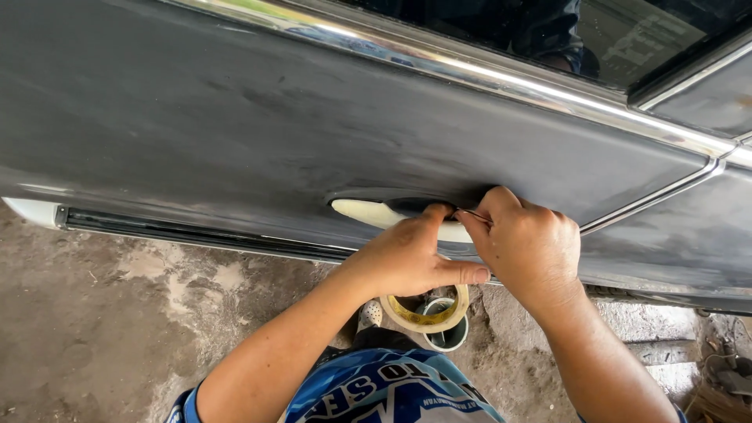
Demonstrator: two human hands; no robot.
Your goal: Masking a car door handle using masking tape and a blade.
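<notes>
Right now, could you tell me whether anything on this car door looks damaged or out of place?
Yes. The grey door panel is dull, scuffed and streaky, unlike the shiny chrome trim. The door handle is pale cream against the dark panel. The left hand carries a tape roll while both hands, right hand included, work at the handle.

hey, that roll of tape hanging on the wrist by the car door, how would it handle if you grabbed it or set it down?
The roll of tape looks like a thin ring with a wide open core, so it is probably light and stiff enough to keep its shape. It hangs loosely around the left hand at the wrist, so it likely swings when the arm moves. Being round, it would probably roll if set on edge.
</notes>
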